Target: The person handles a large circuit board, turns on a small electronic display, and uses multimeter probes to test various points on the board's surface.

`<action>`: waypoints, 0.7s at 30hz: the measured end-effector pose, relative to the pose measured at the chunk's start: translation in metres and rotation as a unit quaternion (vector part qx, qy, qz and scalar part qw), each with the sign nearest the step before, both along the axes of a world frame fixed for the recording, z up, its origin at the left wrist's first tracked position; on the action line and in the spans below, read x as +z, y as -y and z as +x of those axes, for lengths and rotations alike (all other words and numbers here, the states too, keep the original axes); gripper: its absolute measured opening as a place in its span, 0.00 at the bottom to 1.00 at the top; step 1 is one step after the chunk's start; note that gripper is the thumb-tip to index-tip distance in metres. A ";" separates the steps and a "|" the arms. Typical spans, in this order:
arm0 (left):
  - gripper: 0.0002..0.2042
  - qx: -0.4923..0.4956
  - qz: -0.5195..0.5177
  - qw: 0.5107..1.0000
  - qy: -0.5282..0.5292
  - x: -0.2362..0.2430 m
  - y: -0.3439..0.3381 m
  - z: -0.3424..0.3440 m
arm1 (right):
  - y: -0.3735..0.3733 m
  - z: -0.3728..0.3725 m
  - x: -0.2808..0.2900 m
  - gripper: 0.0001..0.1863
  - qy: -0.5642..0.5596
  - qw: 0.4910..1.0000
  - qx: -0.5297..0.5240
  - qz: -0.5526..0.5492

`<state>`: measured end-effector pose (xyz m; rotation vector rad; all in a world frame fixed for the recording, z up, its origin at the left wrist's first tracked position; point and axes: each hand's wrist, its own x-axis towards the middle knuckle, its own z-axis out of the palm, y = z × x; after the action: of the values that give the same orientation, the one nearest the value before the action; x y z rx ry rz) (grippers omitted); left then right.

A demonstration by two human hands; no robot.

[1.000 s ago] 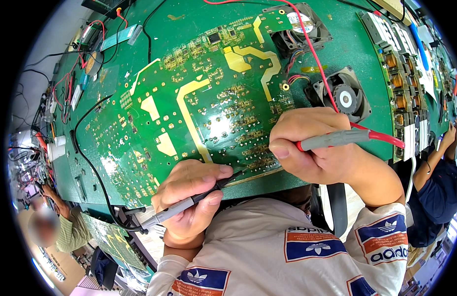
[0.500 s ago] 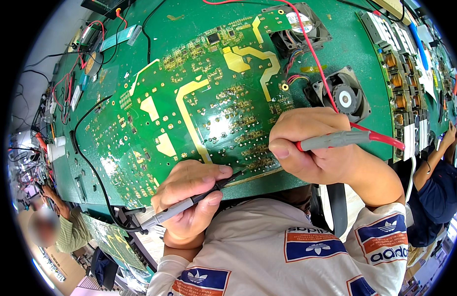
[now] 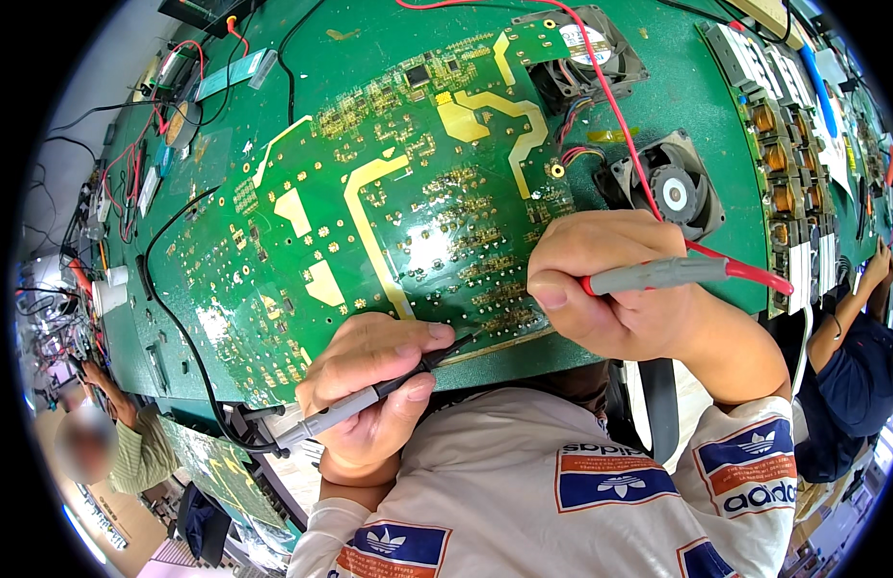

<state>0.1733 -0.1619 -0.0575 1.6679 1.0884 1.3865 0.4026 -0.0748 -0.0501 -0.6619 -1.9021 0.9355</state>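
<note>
A large green circuit board [image 3: 273, 250] with gold traces and many small parts lies before me on the green bench. My left hand [image 3: 369, 376] is closed round a black-and-grey test probe [image 3: 342, 416], whose thin tip points at the board's near edge; whether it touches a solder joint I cannot tell. A red-and-grey test probe [image 3: 658, 275] is gripped in my right hand [image 3: 610, 279], which rests over the board's near right corner. The right probe's tip is hidden behind my fingers. Leads run off both probes, black on the left and red on the right.
Two black fans [image 3: 666, 185] with wires stand at the board's right. Beyond them lies another board [image 3: 784, 183] with copper coils and white parts. Tangled leads [image 3: 129, 183] cover the far left. Other people sit at both sides, one in a dark shirt [image 3: 861, 376].
My right hand and the red probe have shifted very slightly to the right. The left hand and the board have stayed as they were.
</note>
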 end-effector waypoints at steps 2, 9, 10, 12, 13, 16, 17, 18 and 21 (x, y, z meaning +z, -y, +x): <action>0.13 0.000 0.000 1.000 0.001 0.000 0.000 0.000 | 0.000 0.001 0.001 0.04 0.004 1.000 0.007 -0.006; 0.13 0.001 -0.001 1.000 0.004 0.000 0.000 0.000 | -0.001 0.002 0.004 0.03 0.006 1.000 0.016 -0.022; 0.13 0.000 0.000 1.000 0.005 0.000 0.000 0.000 | -0.001 0.002 0.004 0.03 0.006 1.000 0.016 -0.020; 0.13 -0.001 0.001 1.000 0.005 0.000 0.000 0.000 | -0.001 0.002 0.003 0.03 0.006 1.000 0.014 -0.015; 0.13 -0.001 0.001 1.000 0.005 0.000 0.000 0.000 | -0.001 0.002 0.003 0.03 0.006 1.000 0.015 -0.016; 0.13 -0.002 0.000 1.000 0.003 0.001 -0.001 0.000 | -0.001 0.002 0.002 0.03 0.006 1.000 0.014 -0.017; 0.13 -0.002 0.001 1.000 0.003 0.000 -0.001 0.000 | -0.001 0.002 0.002 0.03 0.007 1.000 0.012 -0.017; 0.13 -0.001 0.001 1.000 0.002 0.000 -0.001 0.000 | -0.001 0.002 0.002 0.04 0.007 1.000 0.010 -0.016; 0.13 0.000 0.001 1.000 0.003 0.000 -0.001 0.000 | -0.001 0.001 0.001 0.03 0.004 1.000 0.010 -0.013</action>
<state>0.1737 -0.1613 -0.0572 1.6640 1.0839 1.3918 0.4038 -0.0739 -0.0486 -0.6634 -1.9103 0.9737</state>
